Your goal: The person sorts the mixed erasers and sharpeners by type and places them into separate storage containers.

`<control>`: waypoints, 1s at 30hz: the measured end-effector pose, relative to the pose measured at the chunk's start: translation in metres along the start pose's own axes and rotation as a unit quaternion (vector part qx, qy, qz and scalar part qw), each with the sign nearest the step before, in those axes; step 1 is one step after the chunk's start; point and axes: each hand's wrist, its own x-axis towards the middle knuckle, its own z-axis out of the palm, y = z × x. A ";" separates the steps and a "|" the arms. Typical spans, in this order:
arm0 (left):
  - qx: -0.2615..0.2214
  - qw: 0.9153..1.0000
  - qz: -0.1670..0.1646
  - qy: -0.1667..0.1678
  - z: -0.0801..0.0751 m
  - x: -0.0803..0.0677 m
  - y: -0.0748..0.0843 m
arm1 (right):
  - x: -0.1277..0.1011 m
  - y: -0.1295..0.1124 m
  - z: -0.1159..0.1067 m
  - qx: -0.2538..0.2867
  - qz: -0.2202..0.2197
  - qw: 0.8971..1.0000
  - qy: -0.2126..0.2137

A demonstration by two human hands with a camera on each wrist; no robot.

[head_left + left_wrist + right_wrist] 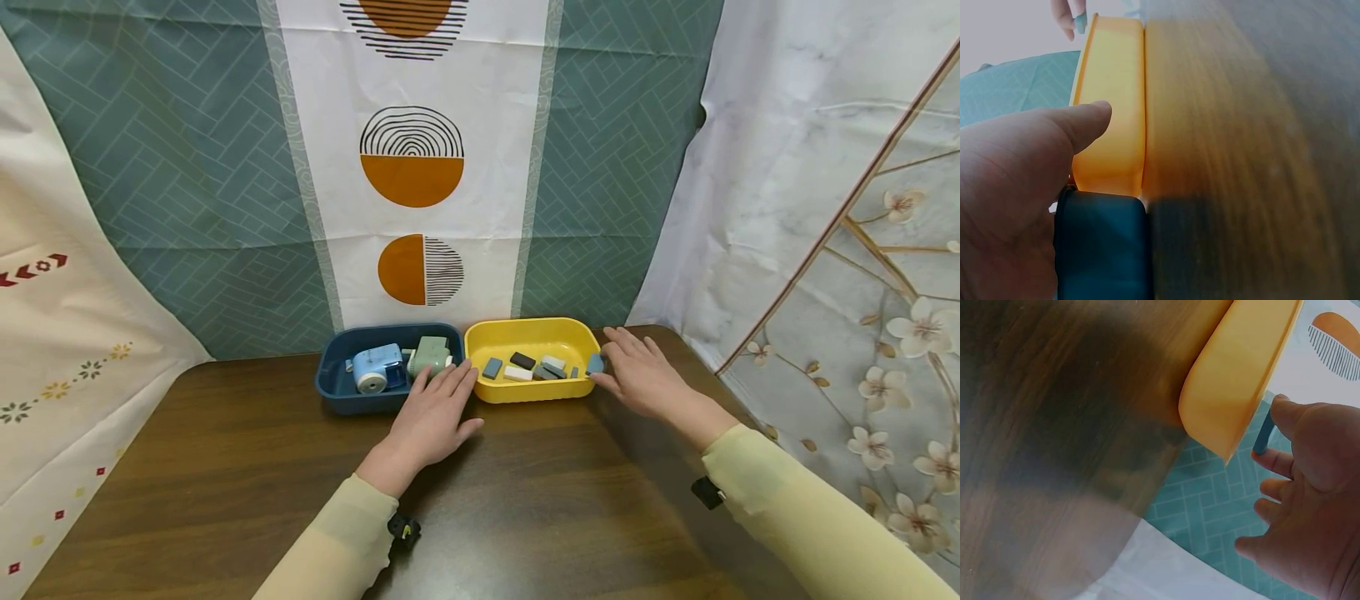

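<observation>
My right hand (637,371) pinches a small flat blue block (1264,433), eraser-like, between thumb and index finger. It is held over the right end of a yellow bin (536,329), and the other fingers are spread. Inside that bin lie several small blocks in white, black and blue-grey, among them a black block (522,360) and a white block (517,373). My left hand (431,421) rests with extended fingers at the right end of a navy bin (360,403), beside the yellow one. The navy bin holds a blue pencil sharpener (377,367) and a green pencil sharpener (430,354), partly covered by my fingers.
Both bins stand side by side at the back of a dark wooden table (517,500). Behind them hangs a patterned curtain (600,167). A flowered cloth (862,333) borders the right side, and a cream cloth (67,350) the left.
</observation>
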 end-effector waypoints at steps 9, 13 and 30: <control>0.002 1.000 -0.002 -0.003 0.000 0.000 0.000 | 0.013 -0.003 0.002 -0.003 -0.003 1.000 -0.002; 0.001 1.000 -0.003 -0.004 -0.001 0.000 0.001 | 0.020 -0.006 0.003 -0.008 -0.003 1.000 -0.004; 0.003 1.000 0.000 -0.002 -0.001 0.000 -0.001 | 0.045 -0.018 0.016 0.007 0.017 0.999 -0.045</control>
